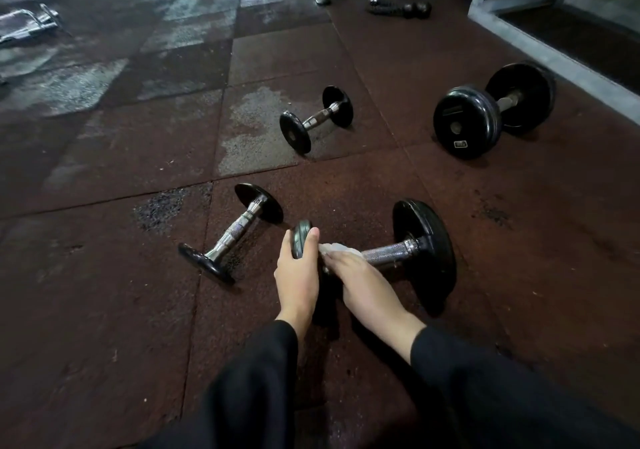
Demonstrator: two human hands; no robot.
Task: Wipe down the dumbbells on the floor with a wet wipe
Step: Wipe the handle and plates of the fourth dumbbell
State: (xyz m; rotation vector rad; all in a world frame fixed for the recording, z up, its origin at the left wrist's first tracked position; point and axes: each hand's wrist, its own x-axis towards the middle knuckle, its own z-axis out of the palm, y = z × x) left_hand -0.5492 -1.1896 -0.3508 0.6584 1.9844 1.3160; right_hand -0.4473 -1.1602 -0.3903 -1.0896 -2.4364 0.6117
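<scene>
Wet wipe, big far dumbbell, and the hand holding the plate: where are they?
wet wipe (pixel 337 249), head view, on its white bunched top.
big far dumbbell (pixel 465 122), head view, on its near plate.
left hand (pixel 297 268), head view, on its back.

The single head-worn wide-angle camera is looking forward and steeply down, close above the hands at lower centre, the rubber floor (pixel 104 275) stretching toward the upper frame.

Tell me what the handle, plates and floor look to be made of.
Handle: bright metal, likely chromed steel; it shines and has a cross-hatched grip.
Plates: black, glossy, perhaps painted iron or rubber-coated; I cannot tell which.
Floor: reddish-brown rubber tiles by the look; grainy, speckled surface with seams.
</scene>
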